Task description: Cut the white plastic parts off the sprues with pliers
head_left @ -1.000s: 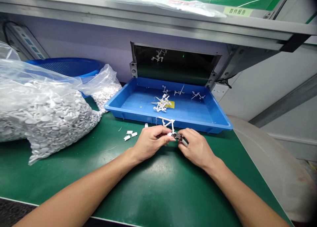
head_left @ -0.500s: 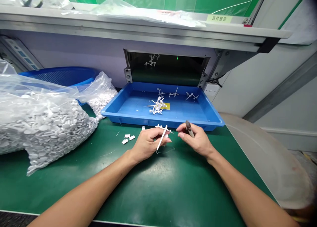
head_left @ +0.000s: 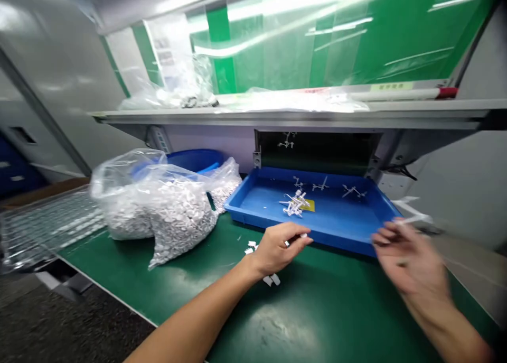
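My left hand [head_left: 282, 247] is closed in a pinch on a small white part [head_left: 303, 235] in front of the blue tray [head_left: 336, 240]. Off the tray's right corner, my right hand [head_left: 412, 257] is blurred, with a white branched piece [head_left: 414, 213] at its fingertips. A small dark thing shows at its palm, too blurred to make out. A pile of white branched pieces [head_left: 295, 203] lies in the tray by a yellow label. Small white parts [head_left: 271, 280] rest on the green table [head_left: 317, 320], some beside my left wrist.
Clear bags of white parts [head_left: 182, 215] stand at the left, before a blue basket [head_left: 194, 159]. A dark opening [head_left: 317, 151] lies behind the tray, under a shelf [head_left: 237, 117]. A wire rack [head_left: 51, 220] is at the far left.
The view has swung left and up. My right hand has moved away from my left, and the branched piece that was at my left hand is now at my right. More small parts show near my left wrist.
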`<state>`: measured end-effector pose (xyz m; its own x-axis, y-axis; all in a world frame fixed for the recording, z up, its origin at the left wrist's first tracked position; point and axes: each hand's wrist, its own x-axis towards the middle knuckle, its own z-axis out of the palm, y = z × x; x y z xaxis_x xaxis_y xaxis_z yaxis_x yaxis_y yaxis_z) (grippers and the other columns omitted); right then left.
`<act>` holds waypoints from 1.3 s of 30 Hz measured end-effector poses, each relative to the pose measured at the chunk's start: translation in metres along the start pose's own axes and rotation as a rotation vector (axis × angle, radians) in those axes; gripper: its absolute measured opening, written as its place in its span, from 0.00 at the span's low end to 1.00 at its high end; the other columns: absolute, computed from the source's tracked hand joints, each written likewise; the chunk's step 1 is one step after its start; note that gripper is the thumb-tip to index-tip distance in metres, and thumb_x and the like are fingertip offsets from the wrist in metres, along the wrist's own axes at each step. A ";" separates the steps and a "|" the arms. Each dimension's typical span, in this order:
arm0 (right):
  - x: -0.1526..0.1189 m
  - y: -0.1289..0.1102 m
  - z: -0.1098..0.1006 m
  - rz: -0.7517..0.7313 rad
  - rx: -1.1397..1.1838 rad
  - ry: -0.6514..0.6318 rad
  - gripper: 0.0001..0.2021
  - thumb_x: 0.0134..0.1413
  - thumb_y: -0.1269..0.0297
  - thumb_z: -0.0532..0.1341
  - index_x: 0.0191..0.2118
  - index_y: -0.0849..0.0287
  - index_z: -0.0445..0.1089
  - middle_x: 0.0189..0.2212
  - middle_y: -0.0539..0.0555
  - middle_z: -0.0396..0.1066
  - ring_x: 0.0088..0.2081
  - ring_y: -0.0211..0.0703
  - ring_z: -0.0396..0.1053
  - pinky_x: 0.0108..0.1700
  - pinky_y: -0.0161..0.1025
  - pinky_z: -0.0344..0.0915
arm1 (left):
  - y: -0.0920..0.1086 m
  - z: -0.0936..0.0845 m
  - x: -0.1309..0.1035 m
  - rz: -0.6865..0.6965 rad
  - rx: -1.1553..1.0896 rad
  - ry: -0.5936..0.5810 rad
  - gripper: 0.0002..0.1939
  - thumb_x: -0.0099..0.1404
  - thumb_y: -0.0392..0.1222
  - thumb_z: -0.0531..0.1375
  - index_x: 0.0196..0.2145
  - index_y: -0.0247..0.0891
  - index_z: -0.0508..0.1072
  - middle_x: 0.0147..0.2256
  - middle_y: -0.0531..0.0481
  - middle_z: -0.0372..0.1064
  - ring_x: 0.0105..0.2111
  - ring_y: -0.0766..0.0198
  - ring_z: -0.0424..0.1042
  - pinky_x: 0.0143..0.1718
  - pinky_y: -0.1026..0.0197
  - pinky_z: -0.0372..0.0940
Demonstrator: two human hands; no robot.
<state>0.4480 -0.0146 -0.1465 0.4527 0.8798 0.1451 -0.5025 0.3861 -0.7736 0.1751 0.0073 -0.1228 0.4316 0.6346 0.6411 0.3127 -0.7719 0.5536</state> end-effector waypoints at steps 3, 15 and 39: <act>0.024 -0.011 -0.020 -0.008 0.197 0.148 0.05 0.49 0.62 0.62 0.34 0.52 0.73 0.28 0.55 0.59 0.23 0.36 0.57 0.20 0.43 0.51 | -0.001 -0.057 0.029 -0.034 0.277 0.150 0.14 0.68 0.43 0.56 0.45 0.35 0.76 0.42 0.45 0.76 0.41 0.63 0.75 0.45 0.65 0.67; -0.014 0.032 0.008 0.131 0.105 -0.112 0.12 0.50 0.62 0.65 0.41 0.59 0.71 0.32 0.52 0.65 0.31 0.36 0.63 0.31 0.34 0.63 | -0.046 -0.211 0.155 -0.586 1.081 -0.153 0.14 0.58 0.43 0.63 0.41 0.35 0.79 0.41 0.37 0.76 0.42 0.48 0.74 0.44 0.56 0.66; -0.036 0.055 0.018 -0.515 -0.950 -0.858 0.18 0.43 0.76 0.57 0.43 0.56 0.67 0.35 0.52 0.71 0.36 0.43 0.66 0.40 0.40 0.63 | -0.073 -0.003 0.160 -0.112 0.417 -0.084 0.15 0.66 0.48 0.56 0.39 0.39 0.79 0.41 0.46 0.75 0.40 0.60 0.73 0.44 0.63 0.65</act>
<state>0.3913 -0.0198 -0.1829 -0.3335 0.7242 0.6035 0.4292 0.6866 -0.5868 0.2191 0.1654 -0.0596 0.4378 0.7234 0.5339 0.6686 -0.6590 0.3446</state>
